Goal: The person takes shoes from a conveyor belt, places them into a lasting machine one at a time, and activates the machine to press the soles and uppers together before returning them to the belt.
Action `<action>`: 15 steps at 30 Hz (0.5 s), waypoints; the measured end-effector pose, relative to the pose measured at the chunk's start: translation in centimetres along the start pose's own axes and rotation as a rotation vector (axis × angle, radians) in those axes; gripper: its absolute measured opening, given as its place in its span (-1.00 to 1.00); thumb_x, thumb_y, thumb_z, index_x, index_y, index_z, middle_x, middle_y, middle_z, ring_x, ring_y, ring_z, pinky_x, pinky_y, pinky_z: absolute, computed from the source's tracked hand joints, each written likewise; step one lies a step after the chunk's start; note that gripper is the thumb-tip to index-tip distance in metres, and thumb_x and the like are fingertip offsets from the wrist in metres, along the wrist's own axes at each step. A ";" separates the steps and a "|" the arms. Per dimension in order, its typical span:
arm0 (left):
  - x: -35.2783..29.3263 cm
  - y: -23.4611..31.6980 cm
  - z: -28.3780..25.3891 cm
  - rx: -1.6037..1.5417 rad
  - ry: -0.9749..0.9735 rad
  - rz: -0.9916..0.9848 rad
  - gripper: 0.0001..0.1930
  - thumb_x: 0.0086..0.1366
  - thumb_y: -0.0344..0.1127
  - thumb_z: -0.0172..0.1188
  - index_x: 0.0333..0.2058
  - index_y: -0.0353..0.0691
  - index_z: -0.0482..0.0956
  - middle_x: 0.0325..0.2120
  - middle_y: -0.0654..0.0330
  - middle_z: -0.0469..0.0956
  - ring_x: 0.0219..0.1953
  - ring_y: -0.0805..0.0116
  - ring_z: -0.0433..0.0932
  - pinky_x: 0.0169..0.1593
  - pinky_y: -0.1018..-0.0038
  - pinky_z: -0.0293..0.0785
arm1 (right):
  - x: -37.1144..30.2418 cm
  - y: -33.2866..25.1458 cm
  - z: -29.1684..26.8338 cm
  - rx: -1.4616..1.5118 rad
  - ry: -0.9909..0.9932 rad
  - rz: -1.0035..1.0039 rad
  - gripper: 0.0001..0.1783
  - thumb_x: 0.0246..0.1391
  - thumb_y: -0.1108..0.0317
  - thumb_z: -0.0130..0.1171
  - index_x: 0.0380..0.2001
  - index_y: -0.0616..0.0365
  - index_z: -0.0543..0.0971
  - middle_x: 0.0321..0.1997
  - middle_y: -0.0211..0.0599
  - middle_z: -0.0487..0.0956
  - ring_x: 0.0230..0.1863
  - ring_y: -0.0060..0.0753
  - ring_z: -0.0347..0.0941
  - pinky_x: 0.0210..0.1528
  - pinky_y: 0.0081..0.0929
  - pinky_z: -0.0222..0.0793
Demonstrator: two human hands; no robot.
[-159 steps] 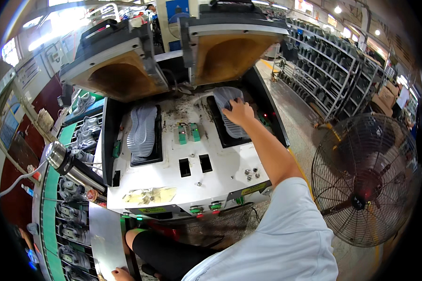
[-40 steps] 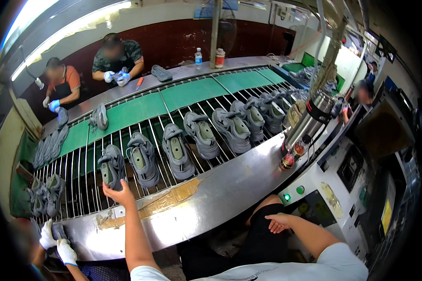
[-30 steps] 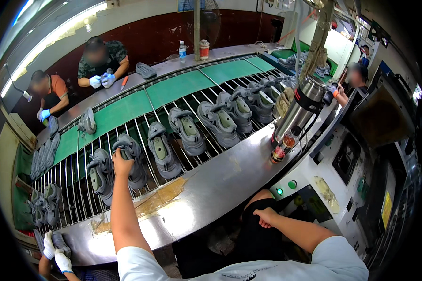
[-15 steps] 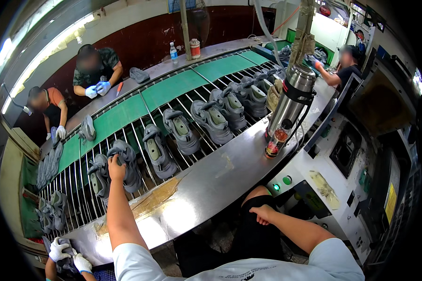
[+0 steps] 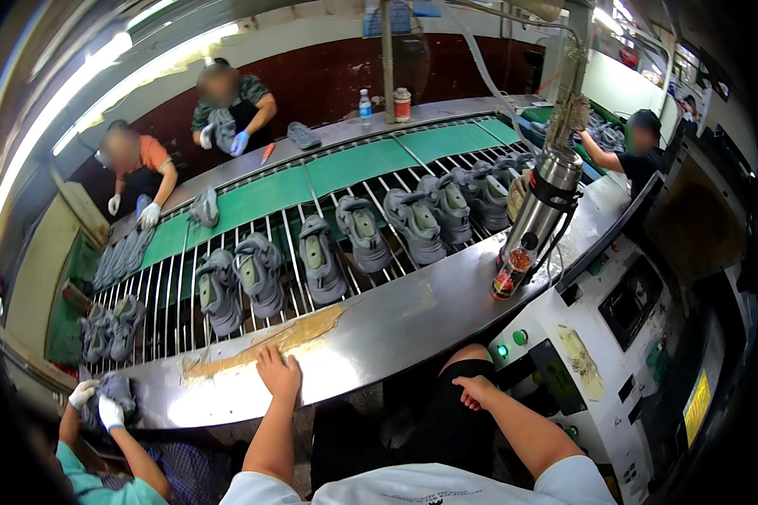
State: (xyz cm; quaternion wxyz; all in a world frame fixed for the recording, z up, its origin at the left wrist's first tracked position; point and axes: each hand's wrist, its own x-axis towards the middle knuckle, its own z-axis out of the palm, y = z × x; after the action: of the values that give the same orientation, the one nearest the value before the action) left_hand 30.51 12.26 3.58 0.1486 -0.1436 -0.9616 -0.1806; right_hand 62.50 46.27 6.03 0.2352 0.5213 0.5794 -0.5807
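My left hand [image 5: 278,370] lies on the metal ledge [image 5: 379,324], fingers stretched out and holding nothing, by the front end of a brown tape patch [image 5: 303,332]. Beyond it, grey sneakers stand on a rack of metal rods, among them a left-hand shoe [image 5: 219,295], one beside it [image 5: 259,276] and another [image 5: 322,263]. My right hand [image 5: 474,392] rests on my right leg near the knee, fingers loosely bent, the thumb apart, with nothing visible in it.
A steel flask [image 5: 541,206] and a jar with red contents [image 5: 510,273] stand on the ledge's right part. A white machine [image 5: 594,337] flanks me on the right. Co-workers handle shoes across the green belt [image 5: 354,172] and at lower left [image 5: 109,408].
My left hand has let go of a grey sneaker and come back to the ledge. My right hand stays on my leg. The view has shifted; a co-worker across now holds up a shoe.
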 end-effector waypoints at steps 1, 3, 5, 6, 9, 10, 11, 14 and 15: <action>-0.4 -0.2 -0.1 0.014 0.012 0.016 -0.45 0.12 -0.15 0.12 0.05 -0.35 0.40 0.13 -0.16 0.31 0.23 -0.16 0.17 0.28 0.03 0.03 | -0.1 0.1 0.2 -0.001 -0.008 -0.019 -0.40 0.00 -0.16 0.07 -0.69 0.23 0.49 -0.73 -0.30 0.42 -0.76 -0.39 0.32 -0.65 -0.46 0.27; -0.5 -0.2 -0.7 0.027 0.026 -0.006 -0.45 0.10 -0.14 0.13 0.04 -0.34 0.41 0.12 -0.15 0.32 0.21 -0.15 0.19 0.27 0.04 0.04 | -0.3 0.1 0.6 0.002 -0.031 -0.021 -0.43 0.02 -0.13 0.07 -0.67 0.22 0.51 -0.73 -0.31 0.42 -0.77 -0.41 0.29 -0.67 -0.46 0.26; -0.4 -0.5 -0.6 0.027 0.060 0.004 -0.46 0.08 -0.14 0.15 0.01 -0.33 0.42 0.09 -0.12 0.34 0.20 -0.13 0.20 0.24 0.04 0.06 | -0.3 0.2 0.8 0.001 -0.037 -0.036 -0.45 0.03 -0.11 0.07 -0.66 0.21 0.51 -0.72 -0.32 0.42 -0.78 -0.41 0.28 -0.68 -0.45 0.26; -0.5 -0.7 -0.6 0.030 0.073 0.007 -0.47 0.08 -0.14 0.15 0.00 -0.33 0.43 0.09 -0.12 0.34 0.20 -0.12 0.20 0.24 0.04 0.07 | -0.6 0.4 1.1 0.002 -0.029 -0.067 -0.46 0.04 -0.10 0.07 -0.67 0.20 0.52 -0.73 -0.32 0.41 -0.78 -0.41 0.28 -0.67 -0.45 0.26; -0.6 -0.8 -0.4 0.007 0.091 0.010 -0.48 0.07 -0.14 0.17 -0.03 -0.33 0.44 0.08 -0.11 0.34 0.19 -0.12 0.20 0.23 0.04 0.07 | -1.8 1.2 1.6 0.041 0.003 -0.094 -0.46 0.05 -0.06 0.10 -0.71 0.22 0.51 -0.76 -0.34 0.37 -0.78 -0.43 0.25 -0.68 -0.49 0.24; -0.7 -0.8 -0.5 0.006 0.094 0.010 -0.48 0.06 -0.14 0.17 -0.03 -0.33 0.44 0.08 -0.11 0.34 0.19 -0.12 0.20 0.23 0.04 0.07 | -2.0 1.6 1.9 0.046 0.014 -0.101 -0.47 0.05 -0.05 0.10 -0.71 0.22 0.51 -0.75 -0.34 0.37 -0.77 -0.43 0.25 -0.66 -0.49 0.24; -0.8 -0.9 -0.6 0.006 0.097 0.010 -0.48 0.06 -0.14 0.17 -0.03 -0.33 0.44 0.08 -0.11 0.34 0.19 -0.12 0.20 0.23 0.04 0.08 | -2.2 1.7 2.0 0.043 0.021 -0.103 -0.48 0.05 -0.05 0.10 -0.70 0.22 0.51 -0.75 -0.34 0.37 -0.77 -0.42 0.25 -0.66 -0.48 0.24; -1.0 -1.1 -0.8 -0.012 0.096 0.014 -0.49 0.05 -0.15 0.18 -0.04 -0.33 0.45 0.08 -0.11 0.35 0.18 -0.11 0.22 0.23 0.06 0.09 | -2.6 2.0 1.9 0.034 0.031 -0.098 -0.48 0.04 -0.04 0.11 -0.70 0.22 0.51 -0.75 -0.34 0.36 -0.77 -0.41 0.25 -0.66 -0.47 0.24; -1.0 -1.2 -0.9 -0.025 0.091 0.015 -0.49 0.05 -0.15 0.18 -0.04 -0.33 0.46 0.07 -0.11 0.35 0.17 -0.11 0.22 0.22 0.06 0.09 | -2.5 2.0 1.9 0.031 0.028 -0.092 -0.48 0.04 -0.04 0.11 -0.70 0.22 0.51 -0.75 -0.34 0.36 -0.77 -0.41 0.25 -0.66 -0.47 0.24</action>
State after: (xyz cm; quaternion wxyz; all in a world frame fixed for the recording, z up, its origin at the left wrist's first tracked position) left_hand 31.22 10.60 3.65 0.1916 -0.1440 -0.9505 -0.1979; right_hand 64.52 43.28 6.95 0.1920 0.5058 0.5968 -0.5926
